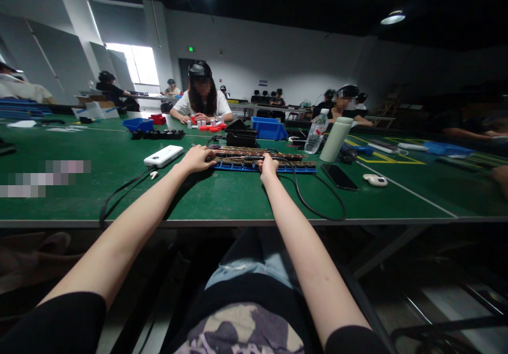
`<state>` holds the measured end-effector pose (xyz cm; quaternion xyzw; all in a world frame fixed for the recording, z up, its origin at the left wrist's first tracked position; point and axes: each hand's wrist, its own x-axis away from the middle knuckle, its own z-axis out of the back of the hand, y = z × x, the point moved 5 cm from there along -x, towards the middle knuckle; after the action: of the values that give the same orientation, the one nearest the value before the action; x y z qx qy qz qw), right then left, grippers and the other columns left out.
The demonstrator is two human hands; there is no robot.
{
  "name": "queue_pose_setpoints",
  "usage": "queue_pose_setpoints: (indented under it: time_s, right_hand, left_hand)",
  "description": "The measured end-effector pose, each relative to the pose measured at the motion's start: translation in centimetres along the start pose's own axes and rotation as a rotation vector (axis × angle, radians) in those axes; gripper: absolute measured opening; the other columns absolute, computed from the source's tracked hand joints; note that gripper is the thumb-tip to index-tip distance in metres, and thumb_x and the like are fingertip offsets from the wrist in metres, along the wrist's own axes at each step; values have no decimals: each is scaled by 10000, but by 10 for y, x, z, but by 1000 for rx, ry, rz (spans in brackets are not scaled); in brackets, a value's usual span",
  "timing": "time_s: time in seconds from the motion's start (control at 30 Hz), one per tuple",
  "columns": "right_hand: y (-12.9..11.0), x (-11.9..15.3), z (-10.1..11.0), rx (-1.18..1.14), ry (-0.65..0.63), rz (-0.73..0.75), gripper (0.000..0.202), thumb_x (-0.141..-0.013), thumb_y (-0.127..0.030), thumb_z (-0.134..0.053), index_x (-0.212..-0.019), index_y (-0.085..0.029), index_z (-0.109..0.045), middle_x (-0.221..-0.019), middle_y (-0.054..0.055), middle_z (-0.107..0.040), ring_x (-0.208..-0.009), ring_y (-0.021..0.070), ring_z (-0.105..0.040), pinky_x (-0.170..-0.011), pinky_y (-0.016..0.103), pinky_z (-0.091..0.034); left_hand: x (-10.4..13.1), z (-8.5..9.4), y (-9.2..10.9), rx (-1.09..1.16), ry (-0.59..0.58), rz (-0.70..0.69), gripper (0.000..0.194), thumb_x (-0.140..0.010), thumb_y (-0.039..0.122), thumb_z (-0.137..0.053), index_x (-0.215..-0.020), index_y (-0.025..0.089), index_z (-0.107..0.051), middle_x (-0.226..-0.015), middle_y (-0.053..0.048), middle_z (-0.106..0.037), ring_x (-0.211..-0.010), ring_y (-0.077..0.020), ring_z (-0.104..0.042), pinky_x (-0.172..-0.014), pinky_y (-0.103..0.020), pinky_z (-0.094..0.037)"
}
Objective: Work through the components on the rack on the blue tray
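A long blue rack (238, 168) lies on the green table, bearing rows of thin brownish rods or strips (246, 153). At its left end rests my left hand (198, 158), fingers bent over the ends of the rods; what they grip, if anything, is too small to tell. My right hand (269, 164) is over the middle of the rack, thumb and fingers pinched together on something dark and thin that I cannot make out. A black cable (297, 187) passes beside the right hand and loops toward the table's front edge.
Left of the rack lie a white power bank (163, 156) and an earbud (154, 174). To the right are a bottle (316, 133), a green flask (336, 139), a phone (339, 177) and a white case (374, 180). Behind sits a blue bin (269, 128); a person works opposite.
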<state>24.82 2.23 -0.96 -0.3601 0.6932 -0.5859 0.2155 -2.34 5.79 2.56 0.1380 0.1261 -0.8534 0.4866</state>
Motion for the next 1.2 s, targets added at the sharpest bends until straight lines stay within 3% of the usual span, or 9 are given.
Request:
queue_pose_setpoints:
  time_s: [1.2]
  right_hand:
    - [0, 0, 0, 4, 16, 5, 187, -933, -239, -694, -801, -224, -563, -532, -69, -556, -478, 108, -525, -454, 183, -391]
  left_hand:
    - [3, 5, 3, -9, -1, 1, 395, -988, 503, -589, -1193, 223, -777, -1203, -132, -756, -1134, -325, -675, -968, -411, -501]
